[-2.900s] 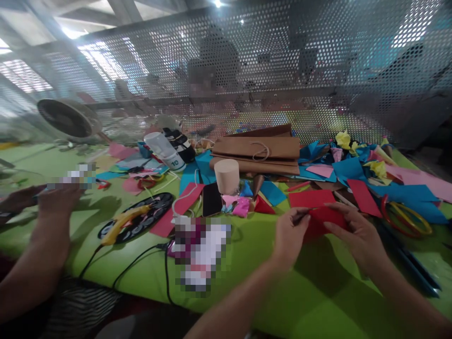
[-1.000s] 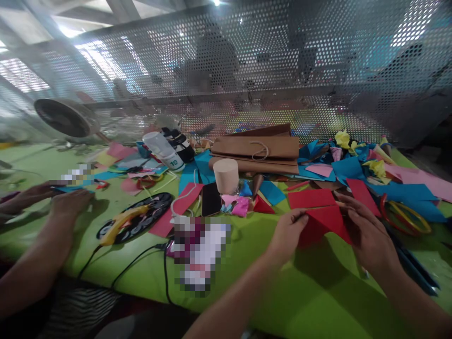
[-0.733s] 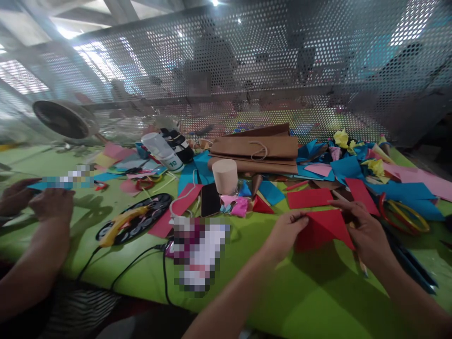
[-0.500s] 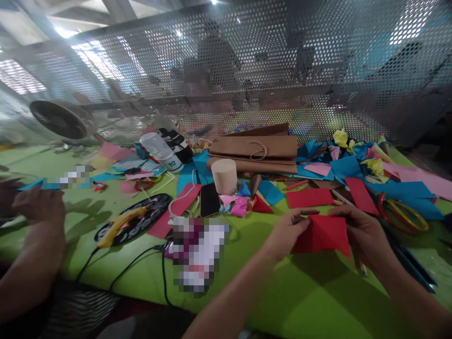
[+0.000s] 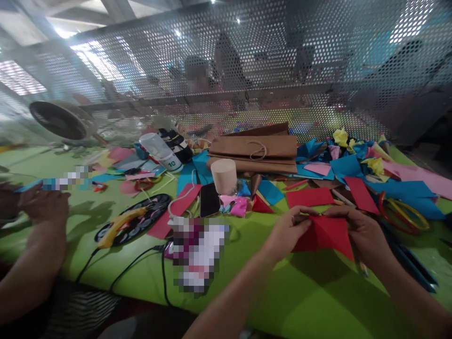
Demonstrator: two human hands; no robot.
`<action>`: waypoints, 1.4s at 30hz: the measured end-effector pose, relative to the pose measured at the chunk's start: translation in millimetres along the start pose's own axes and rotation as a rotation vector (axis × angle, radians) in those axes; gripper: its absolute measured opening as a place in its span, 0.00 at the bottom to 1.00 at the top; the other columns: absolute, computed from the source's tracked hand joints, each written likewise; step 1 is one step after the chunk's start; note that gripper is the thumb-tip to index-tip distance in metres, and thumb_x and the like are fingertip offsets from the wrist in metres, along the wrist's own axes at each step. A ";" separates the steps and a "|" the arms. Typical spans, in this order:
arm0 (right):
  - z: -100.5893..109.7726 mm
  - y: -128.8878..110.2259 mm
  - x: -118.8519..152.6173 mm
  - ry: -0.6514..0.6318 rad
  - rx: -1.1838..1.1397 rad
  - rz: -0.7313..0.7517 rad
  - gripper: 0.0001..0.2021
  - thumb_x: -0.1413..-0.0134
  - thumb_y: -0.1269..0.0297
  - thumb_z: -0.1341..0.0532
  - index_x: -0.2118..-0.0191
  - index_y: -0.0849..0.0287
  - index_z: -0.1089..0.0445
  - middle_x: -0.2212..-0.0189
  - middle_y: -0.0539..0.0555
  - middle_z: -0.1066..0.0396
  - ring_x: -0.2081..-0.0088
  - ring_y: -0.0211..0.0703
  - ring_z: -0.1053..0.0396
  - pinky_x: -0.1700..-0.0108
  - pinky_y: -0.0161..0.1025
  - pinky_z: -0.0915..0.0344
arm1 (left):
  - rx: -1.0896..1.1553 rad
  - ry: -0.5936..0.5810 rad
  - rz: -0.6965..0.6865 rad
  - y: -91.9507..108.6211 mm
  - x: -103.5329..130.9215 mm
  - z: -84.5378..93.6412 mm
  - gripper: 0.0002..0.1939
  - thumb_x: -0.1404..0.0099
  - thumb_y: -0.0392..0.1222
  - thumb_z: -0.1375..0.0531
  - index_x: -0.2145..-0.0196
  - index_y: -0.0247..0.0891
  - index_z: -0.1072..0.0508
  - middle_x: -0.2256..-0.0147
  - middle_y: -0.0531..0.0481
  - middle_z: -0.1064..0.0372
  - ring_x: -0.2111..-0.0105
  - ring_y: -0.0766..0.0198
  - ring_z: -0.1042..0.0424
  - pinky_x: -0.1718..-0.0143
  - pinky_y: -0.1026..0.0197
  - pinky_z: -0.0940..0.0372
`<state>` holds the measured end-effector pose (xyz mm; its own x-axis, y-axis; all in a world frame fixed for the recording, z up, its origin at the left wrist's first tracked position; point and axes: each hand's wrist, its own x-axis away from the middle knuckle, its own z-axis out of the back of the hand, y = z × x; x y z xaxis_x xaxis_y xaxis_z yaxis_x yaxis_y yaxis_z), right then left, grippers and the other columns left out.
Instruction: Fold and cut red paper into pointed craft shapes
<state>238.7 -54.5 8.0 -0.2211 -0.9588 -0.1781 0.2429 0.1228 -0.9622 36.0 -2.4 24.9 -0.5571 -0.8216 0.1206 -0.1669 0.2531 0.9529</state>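
**Two hands fold a red sheet at a crowded craft table**

Two hands grip one folded red paper sheet (image 5: 326,234) just above the green table (image 5: 310,296). The left hand (image 5: 287,231) pinches its upper left edge between thumb and fingers, while the right hand (image 5: 365,233) clasps the right side, fingertips meeting near the top fold. Behind the sheet lie flat red paper pieces (image 5: 310,197), and beyond them blue, pink and yellow paper scraps (image 5: 348,165). Red-and-yellow-handled scissors (image 5: 404,214) rest to the right. To the left stand a pale cylindrical block (image 5: 226,176), a black phone (image 5: 209,199) and stacked brown paper bags (image 5: 256,153). A yellow glue gun (image 5: 122,223) sits on a dark round plate. At far left, another person's hand (image 5: 44,205) holds blue paper.
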 end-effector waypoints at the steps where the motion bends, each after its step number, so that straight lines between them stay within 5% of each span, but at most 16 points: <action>1: -0.1 1.0 0.0 0.013 0.018 -0.004 0.10 0.53 0.68 0.33 0.62 0.51 0.21 0.58 0.54 0.21 0.57 0.53 0.24 0.58 0.47 0.27 | -0.008 -0.002 -0.005 0.2 0.1 -0.7 0.10 0.36 0.39 0.35 0.56 0.38 0.23 0.64 0.48 0.25 0.65 0.63 0.27 0.60 0.63 0.35; 9: -0.8 1.3 -2.5 0.028 -0.060 0.022 0.03 0.55 0.66 0.29 0.71 0.51 0.21 0.65 0.54 0.21 0.61 0.51 0.24 0.59 0.46 0.26 | -0.065 -0.030 -0.082 -4.3 -1.8 -2.0 0.07 0.35 0.33 0.38 0.59 0.37 0.23 0.65 0.49 0.25 0.64 0.64 0.28 0.59 0.64 0.36; 15: -2.9 2.3 -5.1 -0.021 -0.140 -0.112 0.12 0.57 0.68 0.30 0.62 0.51 0.20 0.63 0.53 0.20 0.61 0.51 0.24 0.60 0.45 0.26 | -0.078 0.008 -0.090 -7.2 -2.9 -1.0 0.09 0.35 0.30 0.40 0.59 0.37 0.23 0.64 0.48 0.24 0.64 0.64 0.27 0.60 0.64 0.35; 21: -5.3 -4.5 -6.3 0.008 -0.194 -0.145 0.06 0.61 0.70 0.30 0.72 0.53 0.22 0.69 0.51 0.24 0.68 0.46 0.28 0.68 0.40 0.30 | -0.084 0.019 -0.150 -6.8 -5.1 -2.6 0.10 0.36 0.26 0.41 0.62 0.36 0.23 0.61 0.46 0.23 0.58 0.62 0.25 0.51 0.60 0.34; 31: -2.4 3.5 -5.9 0.016 -0.316 -0.280 0.07 0.59 0.67 0.29 0.69 0.52 0.21 0.64 0.52 0.22 0.67 0.45 0.27 0.69 0.39 0.30 | -0.157 -0.004 -0.161 -6.7 -4.8 1.2 0.15 0.37 0.26 0.42 0.56 0.36 0.21 0.54 0.44 0.21 0.53 0.59 0.24 0.47 0.58 0.33; 42: -0.2 8.6 -6.9 -0.029 -0.284 -0.112 0.05 0.52 0.68 0.30 0.69 0.49 0.21 0.59 0.51 0.24 0.56 0.49 0.26 0.56 0.45 0.28 | -0.156 -0.006 -0.155 -7.9 -4.4 1.4 0.12 0.37 0.31 0.39 0.59 0.35 0.17 0.56 0.42 0.19 0.53 0.56 0.23 0.48 0.55 0.31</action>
<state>242.1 -46.8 0.9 -0.2036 -0.9768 -0.0659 -0.0560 0.0788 -0.9953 38.6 -0.1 16.5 -0.5398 -0.8412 -0.0322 -0.1239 0.0415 0.9914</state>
